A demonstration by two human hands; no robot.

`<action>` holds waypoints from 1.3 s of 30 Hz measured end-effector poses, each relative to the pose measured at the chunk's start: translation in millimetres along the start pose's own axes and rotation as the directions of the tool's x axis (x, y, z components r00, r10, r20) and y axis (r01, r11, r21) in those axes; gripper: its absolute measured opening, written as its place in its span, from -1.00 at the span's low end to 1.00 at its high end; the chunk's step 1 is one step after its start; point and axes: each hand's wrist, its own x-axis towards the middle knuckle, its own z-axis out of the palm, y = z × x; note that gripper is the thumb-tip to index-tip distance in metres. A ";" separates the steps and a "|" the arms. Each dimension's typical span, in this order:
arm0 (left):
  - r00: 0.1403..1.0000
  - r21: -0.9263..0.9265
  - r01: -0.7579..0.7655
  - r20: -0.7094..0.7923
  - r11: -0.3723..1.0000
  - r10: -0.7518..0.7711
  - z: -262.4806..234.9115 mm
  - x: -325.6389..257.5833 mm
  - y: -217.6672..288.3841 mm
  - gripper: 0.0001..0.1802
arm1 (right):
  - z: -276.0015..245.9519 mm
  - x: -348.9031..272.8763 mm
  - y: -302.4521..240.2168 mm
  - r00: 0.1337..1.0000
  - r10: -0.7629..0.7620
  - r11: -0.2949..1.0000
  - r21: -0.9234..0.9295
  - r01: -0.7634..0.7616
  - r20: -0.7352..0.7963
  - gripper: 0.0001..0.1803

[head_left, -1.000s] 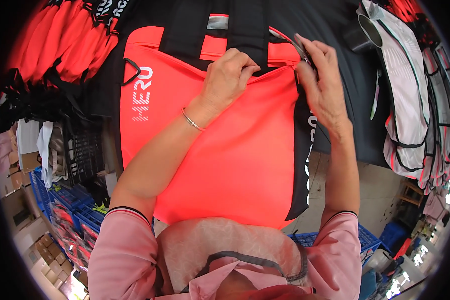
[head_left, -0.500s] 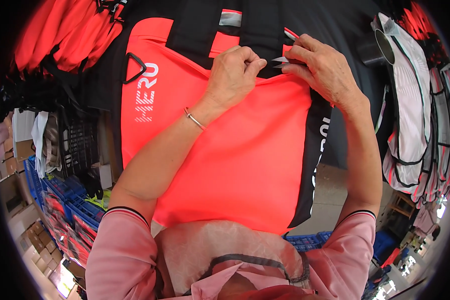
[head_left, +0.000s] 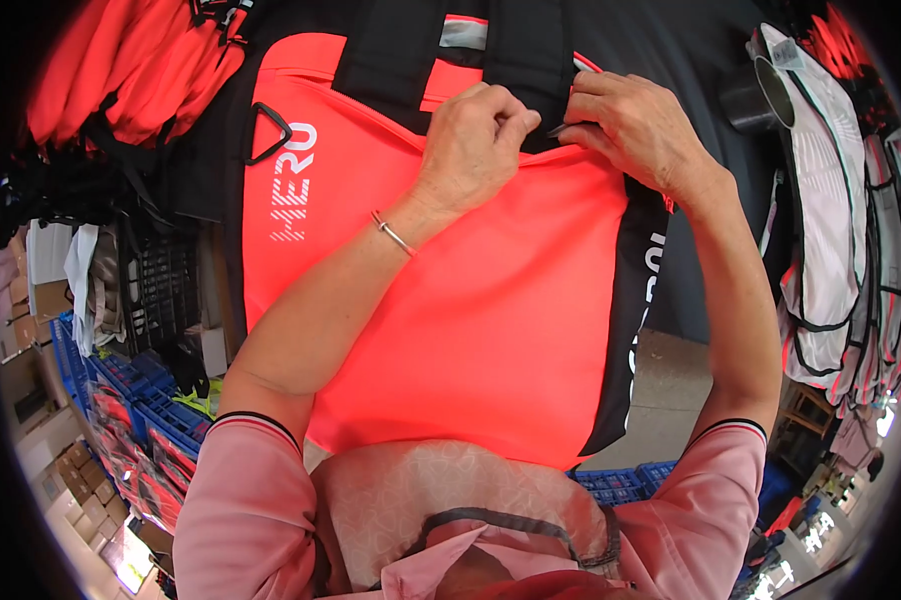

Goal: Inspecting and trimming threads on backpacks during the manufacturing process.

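Observation:
A large neon coral and black bag point(head_left: 461, 330) lies flat in front of me, with wide black straps point(head_left: 521, 75) across its far part and a zip point(head_left: 376, 108) along its far edge. My left hand point(head_left: 474, 145) rests near that edge, thumb and fingers pinched together; whatever is between them is too small to make out. Just right of it, my right hand point(head_left: 636, 130) grips small metal thread snips point(head_left: 559, 131). Only the blade tips show, pointing toward my left fingertips; the rest is hidden in the hand.
Coral pieces point(head_left: 136, 70) are heaped at the far left. White-grey bag parts point(head_left: 821, 190) with black edging hang at the right, beside a dark cylinder point(head_left: 756, 95). Blue crates point(head_left: 156, 400) stand at lower left. A black cloth surface point(head_left: 686, 260) lies under the bag.
The snips' blades, spread apart before, now look closed together and show less. My left hand has shifted slightly right, and my right elbow has moved outward a little.

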 end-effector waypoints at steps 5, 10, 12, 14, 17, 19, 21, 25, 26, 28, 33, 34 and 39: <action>0.796 0.223 -0.591 0.318 0.775 0.515 -8.6 -60.2 48.5 -0.82 | -13.4 -3.1 6.5 0.947 0.313 0.930 0.228 -0.290 -0.073 -0.74; 0.692 -0.186 -0.518 0.482 0.835 0.537 27.2 -117.6 50.8 -0.68 | -12.0 10.6 7.6 0.592 0.693 0.704 0.567 -0.428 -0.412 -0.45; 0.684 -0.209 -0.561 0.428 0.801 0.591 48.0 -120.9 46.6 -0.66 | 4.6 19.7 -0.6 0.663 0.683 0.597 0.758 -0.264 -0.307 -0.52; 0.668 -0.228 -0.610 0.367 0.759 0.648 53.7 -113.2 46.9 -0.64 | 27.6 29.9 -10.1 0.591 0.757 0.564 0.736 -0.375 -0.279 -0.63; 0.777 -0.303 -0.408 0.381 0.861 0.502 34.0 -83.6 59.1 -0.72 | 51.2 13.9 -20.0 0.512 0.801 0.557 0.699 -0.449 -0.310 -0.71; 0.853 -0.069 -0.471 0.221 0.879 0.474 6.5 -48.0 60.2 -0.77 | 59.4 2.3 -22.7 0.462 0.864 0.420 0.794 -0.440 -0.200 -0.78; 0.753 0.401 -0.626 0.087 0.669 0.652 -18.0 2.0 48.7 -0.79 | 60.0 -4.9 -22.4 0.493 0.841 0.434 0.820 -0.372 -0.222 -0.81; 0.749 0.422 -0.638 0.535 0.644 0.392 -53.6 14.7 34.5 -0.75 | 50.6 -9.2 -25.0 0.426 0.894 0.286 0.911 -0.297 -0.142 -0.81; 0.736 0.386 -0.662 0.495 0.643 0.461 -54.4 10.4 32.5 -0.75 | 48.3 -9.2 -26.7 0.419 0.900 0.267 0.911 -0.313 -0.120 -0.81; 0.848 0.610 -0.366 0.529 0.703 -0.018 -49.0 2.9 30.4 -0.74 | 45.4 -10.1 -30.5 0.385 0.922 0.133 0.964 -0.229 -0.036 -0.81; 0.933 0.359 -0.322 0.280 0.876 0.228 -17.2 19.0 17.3 -0.87 | 48.9 -11.3 -30.6 0.407 0.911 0.176 0.956 -0.234 -0.068 -0.83; 0.931 0.360 -0.326 0.283 0.874 0.231 -11.5 21.1 14.0 -0.87 | 50.1 -11.3 -29.1 0.413 0.907 0.183 0.960 -0.212 -0.082 -0.83; 0.882 0.506 -0.463 0.345 0.727 0.321 10.3 21.7 5.1 -0.88 | 51.8 -10.3 -28.2 0.417 0.902 0.192 0.970 -0.151 -0.113 -0.83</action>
